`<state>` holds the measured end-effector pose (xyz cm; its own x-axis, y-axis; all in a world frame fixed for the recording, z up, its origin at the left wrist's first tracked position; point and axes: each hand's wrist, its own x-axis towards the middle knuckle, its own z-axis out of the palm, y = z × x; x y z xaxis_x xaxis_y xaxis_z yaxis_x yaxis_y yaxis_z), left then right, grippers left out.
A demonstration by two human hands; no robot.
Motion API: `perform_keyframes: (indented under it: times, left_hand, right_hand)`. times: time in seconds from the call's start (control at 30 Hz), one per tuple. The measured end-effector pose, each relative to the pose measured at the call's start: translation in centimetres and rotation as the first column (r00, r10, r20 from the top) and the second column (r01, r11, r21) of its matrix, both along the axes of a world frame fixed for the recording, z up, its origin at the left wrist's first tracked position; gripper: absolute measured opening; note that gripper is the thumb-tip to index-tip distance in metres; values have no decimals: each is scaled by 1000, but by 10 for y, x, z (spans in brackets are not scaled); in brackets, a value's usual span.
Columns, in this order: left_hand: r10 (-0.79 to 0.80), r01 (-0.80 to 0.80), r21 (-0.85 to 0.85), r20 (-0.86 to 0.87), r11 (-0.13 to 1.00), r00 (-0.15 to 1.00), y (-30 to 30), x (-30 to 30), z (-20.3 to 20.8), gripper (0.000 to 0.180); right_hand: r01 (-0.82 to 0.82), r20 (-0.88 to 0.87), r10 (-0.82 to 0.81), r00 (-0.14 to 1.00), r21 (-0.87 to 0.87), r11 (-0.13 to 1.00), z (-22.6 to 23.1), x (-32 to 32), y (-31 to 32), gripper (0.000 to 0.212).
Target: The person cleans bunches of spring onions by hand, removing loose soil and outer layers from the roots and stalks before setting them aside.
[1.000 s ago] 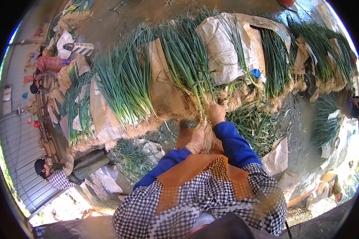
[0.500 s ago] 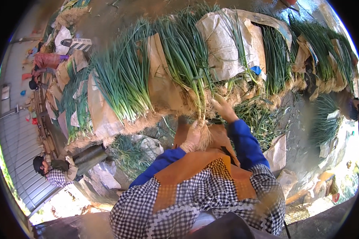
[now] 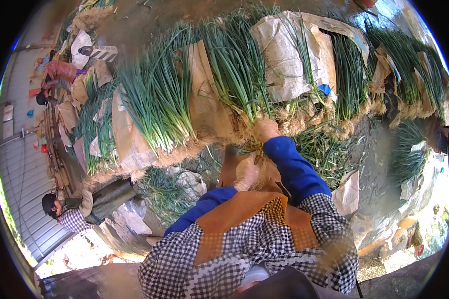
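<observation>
Long rows of green onions (image 3: 159, 104) lie on brown paper sheets (image 3: 204, 99), their pale roots toward me. My right hand (image 3: 265, 128), in a blue sleeve, is stretched out to the root end of one pile (image 3: 239, 74) and is closed on a few stalks there. My left hand (image 3: 247, 172), in a light glove, stays close to my orange apron (image 3: 244, 209) and grips a small bunch of onions with straw-coloured roots (image 3: 268, 175). The bunch's green tops are hidden behind my arms.
Loose green onions (image 3: 329, 149) litter the wet ground by my right arm. More onion piles (image 3: 409, 79) run off to the right. A person in a cap (image 3: 60, 212) crouches at lower left; another person (image 3: 55, 74) works at upper left, by a corrugated wall (image 3: 20, 174).
My right hand has reached a little farther into the pile's root end. My left hand has kept the bunch by the apron, shifting slightly left.
</observation>
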<state>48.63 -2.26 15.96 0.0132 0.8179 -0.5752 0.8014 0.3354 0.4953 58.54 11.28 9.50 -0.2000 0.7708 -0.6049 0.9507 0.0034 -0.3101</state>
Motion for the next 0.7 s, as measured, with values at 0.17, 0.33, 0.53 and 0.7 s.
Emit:
perform_keyframes:
  times: [0.17,0.33,0.53,0.7]
  left_hand:
    - [925,175,-959,150,222,-348,5,-8,5,34]
    - [791,59,-813,543,579,-282,-4,2,-8,18]
    - [617,-408,-477,702,779,356,-12,7,-39,21]
    - [784,-515,-610,572,603,241,-5,9,-34,12]
  right_hand:
    - [311,-497,-322,806,-108,944,17,6,-11,40]
    - [323,-679,-732,-58,-706,630,34,14,-20,33]
    - [222,-50,-216,975,216,951,21,15,-20,40]
    - [184,-211,-97,973,448,875,6,41,-52,39]
